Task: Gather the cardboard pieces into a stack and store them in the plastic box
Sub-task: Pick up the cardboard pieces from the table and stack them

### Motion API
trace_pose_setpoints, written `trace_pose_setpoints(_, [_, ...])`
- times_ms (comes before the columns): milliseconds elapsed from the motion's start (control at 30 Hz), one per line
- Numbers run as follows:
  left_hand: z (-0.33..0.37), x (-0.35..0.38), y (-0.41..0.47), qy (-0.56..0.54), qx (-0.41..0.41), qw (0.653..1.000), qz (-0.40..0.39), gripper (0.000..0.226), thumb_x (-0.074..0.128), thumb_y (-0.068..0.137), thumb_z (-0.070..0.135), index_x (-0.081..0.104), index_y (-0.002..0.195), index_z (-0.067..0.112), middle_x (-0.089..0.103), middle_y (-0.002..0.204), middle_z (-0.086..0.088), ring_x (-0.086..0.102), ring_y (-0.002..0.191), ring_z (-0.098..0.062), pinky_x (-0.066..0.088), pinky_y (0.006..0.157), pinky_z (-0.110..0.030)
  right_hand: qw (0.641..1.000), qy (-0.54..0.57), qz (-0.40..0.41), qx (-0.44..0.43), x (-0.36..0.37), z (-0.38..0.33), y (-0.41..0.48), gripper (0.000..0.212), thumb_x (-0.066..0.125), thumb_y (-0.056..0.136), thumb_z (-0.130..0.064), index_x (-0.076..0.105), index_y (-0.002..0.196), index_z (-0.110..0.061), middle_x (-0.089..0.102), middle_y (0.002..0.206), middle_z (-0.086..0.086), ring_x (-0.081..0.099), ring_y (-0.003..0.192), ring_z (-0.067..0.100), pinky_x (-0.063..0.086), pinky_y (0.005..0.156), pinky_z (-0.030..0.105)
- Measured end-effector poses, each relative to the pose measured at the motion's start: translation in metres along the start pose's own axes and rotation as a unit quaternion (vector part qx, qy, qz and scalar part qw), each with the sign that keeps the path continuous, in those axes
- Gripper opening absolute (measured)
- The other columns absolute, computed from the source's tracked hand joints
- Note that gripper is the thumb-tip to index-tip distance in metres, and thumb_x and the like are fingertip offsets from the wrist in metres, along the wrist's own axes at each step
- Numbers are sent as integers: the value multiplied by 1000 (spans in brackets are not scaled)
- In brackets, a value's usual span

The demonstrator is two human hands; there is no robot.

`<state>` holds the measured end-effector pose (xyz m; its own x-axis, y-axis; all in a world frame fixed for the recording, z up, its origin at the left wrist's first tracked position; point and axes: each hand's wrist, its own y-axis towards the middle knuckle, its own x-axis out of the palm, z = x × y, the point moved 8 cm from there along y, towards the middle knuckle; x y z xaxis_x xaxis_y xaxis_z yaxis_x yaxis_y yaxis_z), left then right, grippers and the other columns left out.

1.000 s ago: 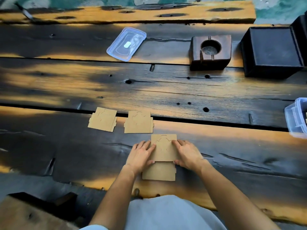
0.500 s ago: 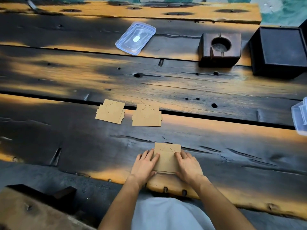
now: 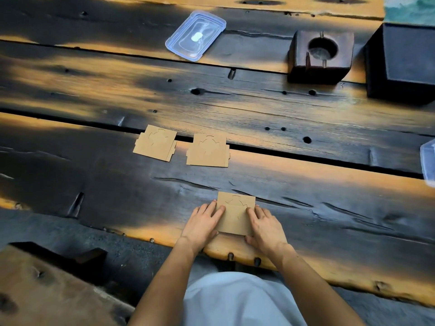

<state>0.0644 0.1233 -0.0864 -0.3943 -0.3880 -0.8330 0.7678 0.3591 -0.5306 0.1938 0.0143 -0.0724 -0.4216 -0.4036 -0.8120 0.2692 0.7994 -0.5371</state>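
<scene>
A small stack of brown cardboard pieces (image 3: 236, 214) lies near the table's front edge. My left hand (image 3: 204, 223) presses against its left side and my right hand (image 3: 264, 225) against its right side, fingers resting on the top piece. Two more cardboard pieces lie flat farther back: one (image 3: 155, 142) to the left and one (image 3: 208, 149) beside it, both next to the gap between planks. The clear plastic box (image 3: 428, 161) shows only as a corner at the right edge.
A clear plastic lid (image 3: 195, 35) lies at the back of the dark wooden table (image 3: 306, 184). A wooden block with a round hole (image 3: 321, 56) and a dark square box (image 3: 402, 63) stand at the back right. A bench (image 3: 35, 290) sits lower left.
The upper cardboard piece has been slid down over the lower one, so the two now lie squared as one stack between my hands. The camera has shifted slightly.
</scene>
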Motion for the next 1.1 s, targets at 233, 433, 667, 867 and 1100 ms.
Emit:
trace_pose_setpoints(233, [1,1,-5,-1,-8,1000,5,68,69,93,28,32,151,27,23,167,-14,31,146,-35,29,119,-47,1000,-14,4,-13,2,2,0,72,73,81,-43,36,137,-17,45,141,10,43,129,31,46,103,41])
trace_pose_setpoints(433, [4,4,-7,-2,-22,1000,-8,69,67,96,27,30,154,30,20,169,-16,33,144,-37,30,119,-48,1000,-24,0,-18,5,3,-3,65,69,84,-40,38,136,-16,47,140,11,46,127,31,45,103,41])
trace_pose_setpoints(667, [5,0,-7,6,-39,999,-14,71,65,95,33,27,156,34,15,172,-13,27,151,-34,28,120,-48,999,-26,16,-17,5,6,-6,78,69,83,-51,34,144,-17,34,154,14,39,136,33,38,112,43])
trace_pose_setpoints(867, [11,-9,-13,-2,-50,998,23,65,52,94,68,43,148,33,-5,175,-11,11,158,-34,24,123,-54,999,-19,30,19,-10,2,-6,86,36,78,-80,47,140,-22,19,166,21,20,151,38,13,125,53])
trace_pose_setpoints(1100, [-27,-43,2,-43,-65,996,52,81,52,94,70,25,161,35,-6,175,-9,4,161,-31,19,126,-50,999,18,30,39,-35,-13,22,94,22,85,-83,21,160,-26,7,170,20,7,157,35,2,127,55])
